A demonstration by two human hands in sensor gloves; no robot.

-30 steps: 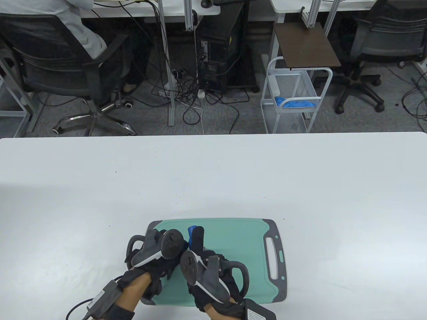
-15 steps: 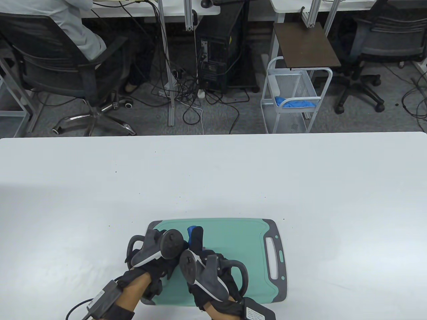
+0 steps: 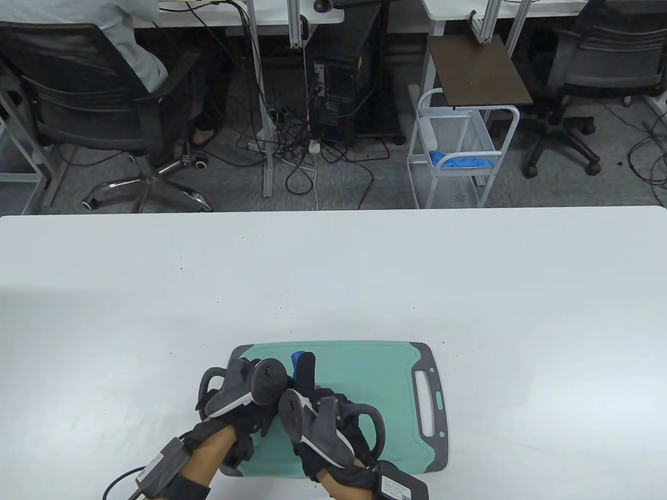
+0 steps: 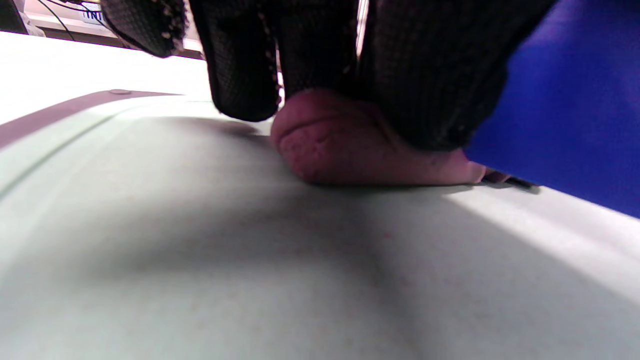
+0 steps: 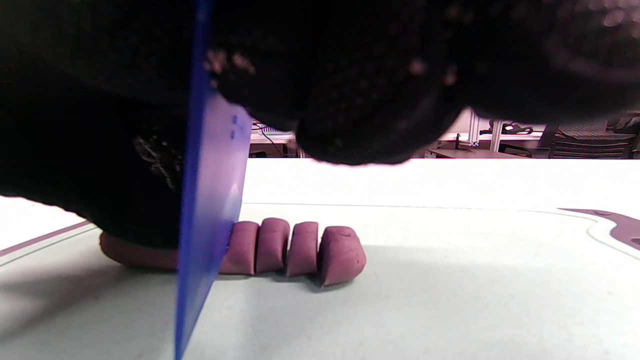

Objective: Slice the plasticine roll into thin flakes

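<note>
A purple plasticine roll (image 4: 350, 150) lies on the green cutting board (image 3: 375, 375). My left hand (image 3: 250, 416) presses its fingers (image 4: 300, 55) down on the uncut end (image 5: 135, 252). My right hand (image 3: 307, 377) grips a blue plastic blade (image 5: 210, 210) that stands upright across the roll, just left of several cut slices (image 5: 295, 247). The blade's tip shows in the table view (image 3: 297, 358) and its flat side in the left wrist view (image 4: 565, 100). The trackers hide the roll in the table view.
The board has grey ends, with a handle slot on the right (image 3: 427, 406). It lies near the front edge of the white table (image 3: 469, 286). Chairs, desks and a wire cart (image 3: 458, 151) stand beyond the far edge.
My right hand and the blade have shifted slightly to the left along the roll. My left hand has stayed in place.
</note>
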